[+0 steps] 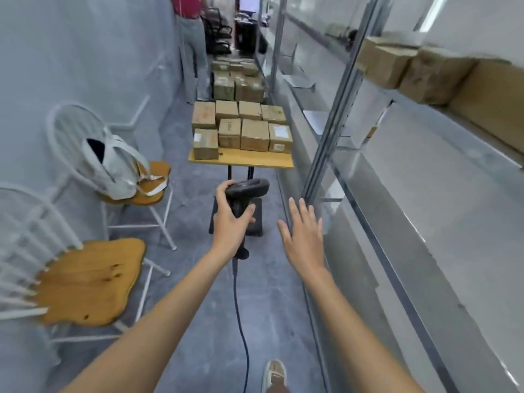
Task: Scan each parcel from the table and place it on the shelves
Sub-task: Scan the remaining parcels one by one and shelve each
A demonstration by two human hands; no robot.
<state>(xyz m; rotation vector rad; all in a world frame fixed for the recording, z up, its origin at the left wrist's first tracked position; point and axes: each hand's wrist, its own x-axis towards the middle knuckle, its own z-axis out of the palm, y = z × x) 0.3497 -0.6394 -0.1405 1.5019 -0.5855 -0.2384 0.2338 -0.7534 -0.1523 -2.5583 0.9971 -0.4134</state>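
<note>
My left hand (231, 222) grips the handle of a black barcode scanner (247, 190), whose cable (241, 330) hangs down to the floor. My right hand (304, 236) is held flat beside it with fingers straight, holding nothing. Ahead, several brown cardboard parcels (254, 135) sit packed together on a small wooden table (255, 160). Metal shelves (425, 194) run along my right; several parcels (433, 76) stand on the upper right shelf level.
Two white chairs with wooden seats (88, 282) stand at my left, the farther one holding a white bag (113, 165). More boxes (238, 83) lie beyond the table, and a person (190, 38) stands at the aisle's far end. Grey floor lies between me and the table.
</note>
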